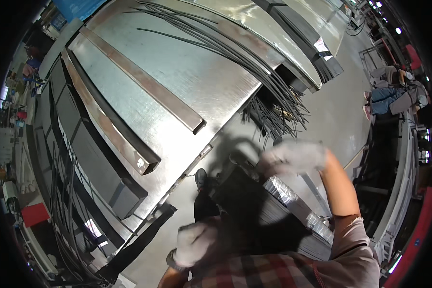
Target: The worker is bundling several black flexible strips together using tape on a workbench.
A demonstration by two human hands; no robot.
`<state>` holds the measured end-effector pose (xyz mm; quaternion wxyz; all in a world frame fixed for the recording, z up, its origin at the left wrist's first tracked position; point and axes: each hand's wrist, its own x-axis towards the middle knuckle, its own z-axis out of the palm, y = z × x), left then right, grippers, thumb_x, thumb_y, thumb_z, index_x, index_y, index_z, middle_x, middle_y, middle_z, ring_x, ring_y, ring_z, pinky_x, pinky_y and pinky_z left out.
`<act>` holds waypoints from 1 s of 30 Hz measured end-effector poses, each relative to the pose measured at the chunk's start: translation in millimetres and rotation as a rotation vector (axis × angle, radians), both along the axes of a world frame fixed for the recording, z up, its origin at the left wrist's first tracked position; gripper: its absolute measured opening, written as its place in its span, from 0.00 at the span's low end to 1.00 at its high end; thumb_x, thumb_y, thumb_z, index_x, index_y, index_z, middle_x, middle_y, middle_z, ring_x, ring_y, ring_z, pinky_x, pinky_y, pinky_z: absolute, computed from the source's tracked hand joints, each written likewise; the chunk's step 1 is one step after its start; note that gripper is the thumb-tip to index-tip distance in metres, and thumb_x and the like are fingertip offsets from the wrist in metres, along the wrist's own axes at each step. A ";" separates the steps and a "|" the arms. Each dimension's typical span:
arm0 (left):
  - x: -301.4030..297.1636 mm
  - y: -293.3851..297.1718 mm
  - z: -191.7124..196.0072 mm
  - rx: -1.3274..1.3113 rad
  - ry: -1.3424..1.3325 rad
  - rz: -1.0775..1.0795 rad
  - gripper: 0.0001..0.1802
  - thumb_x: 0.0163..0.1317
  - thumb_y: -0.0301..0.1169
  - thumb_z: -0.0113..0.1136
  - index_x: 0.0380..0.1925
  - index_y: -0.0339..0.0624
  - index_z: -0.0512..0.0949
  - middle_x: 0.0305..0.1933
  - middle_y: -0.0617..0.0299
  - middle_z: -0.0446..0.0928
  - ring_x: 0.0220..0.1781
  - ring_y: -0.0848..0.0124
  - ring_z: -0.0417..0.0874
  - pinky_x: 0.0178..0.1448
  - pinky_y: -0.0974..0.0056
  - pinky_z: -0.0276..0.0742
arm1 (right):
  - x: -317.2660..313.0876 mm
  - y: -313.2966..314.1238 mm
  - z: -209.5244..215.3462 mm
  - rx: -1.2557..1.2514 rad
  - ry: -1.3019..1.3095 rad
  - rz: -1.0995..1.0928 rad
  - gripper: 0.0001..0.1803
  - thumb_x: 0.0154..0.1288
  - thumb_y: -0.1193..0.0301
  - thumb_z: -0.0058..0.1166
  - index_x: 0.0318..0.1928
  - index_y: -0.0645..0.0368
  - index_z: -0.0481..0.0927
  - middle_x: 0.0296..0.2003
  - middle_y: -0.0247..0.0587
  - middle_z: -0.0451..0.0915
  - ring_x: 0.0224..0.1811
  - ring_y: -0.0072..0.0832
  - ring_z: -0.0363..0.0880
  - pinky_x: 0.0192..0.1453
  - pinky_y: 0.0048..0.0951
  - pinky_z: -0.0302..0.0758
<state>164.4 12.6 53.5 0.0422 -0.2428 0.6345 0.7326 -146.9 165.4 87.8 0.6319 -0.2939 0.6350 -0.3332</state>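
Note:
My left hand, in a pale work glove with a dark band at the wrist, is close to my checked shirt. Its fingers look curled; anything inside them is hidden. My right hand, also gloved, reaches forward over the floor and is smeared by motion, so its fingers cannot be read. Just below it lies a dark stack of long flat strips, with crinkled silvery wrapping along its right side. Beyond the right hand, a bundle of thin black rods overhangs the table's edge.
A broad metal table carries brown rectangular steel tubes and strapped dark bundles on the left. Another strapped dark bundle lies at the far right. A person in jeans is at the right. My shoe shows beside the table.

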 end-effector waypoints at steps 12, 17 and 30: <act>3.3 24.4 -100.4 0.281 0.028 0.240 0.14 0.65 0.19 0.54 0.20 0.44 0.73 0.21 0.71 0.71 0.25 0.82 0.71 0.29 0.70 0.69 | 169.8 24.2 -63.4 -0.033 1.195 -0.037 0.44 0.55 0.49 0.59 0.58 0.78 0.67 0.61 0.73 0.63 0.68 0.63 0.58 0.69 0.65 0.54; -23.3 12.9 -32.6 -0.572 0.383 -0.068 0.10 0.50 0.19 0.64 0.17 0.42 0.74 0.19 0.57 0.73 0.20 0.62 0.76 0.30 0.62 0.76 | 178.6 31.0 -77.1 0.034 1.123 0.048 0.53 0.61 0.41 0.52 0.64 0.83 0.56 0.67 0.80 0.50 0.74 0.70 0.42 0.68 0.80 0.39; -32.0 -2.8 -178.9 -0.579 -0.187 0.229 0.05 0.62 0.25 0.56 0.36 0.36 0.76 0.30 0.53 0.80 0.27 0.62 0.80 0.35 0.59 0.76 | 168.8 43.7 -62.3 0.034 1.172 -0.031 0.51 0.57 0.39 0.53 0.65 0.74 0.62 0.65 0.70 0.62 0.70 0.61 0.56 0.73 0.57 0.50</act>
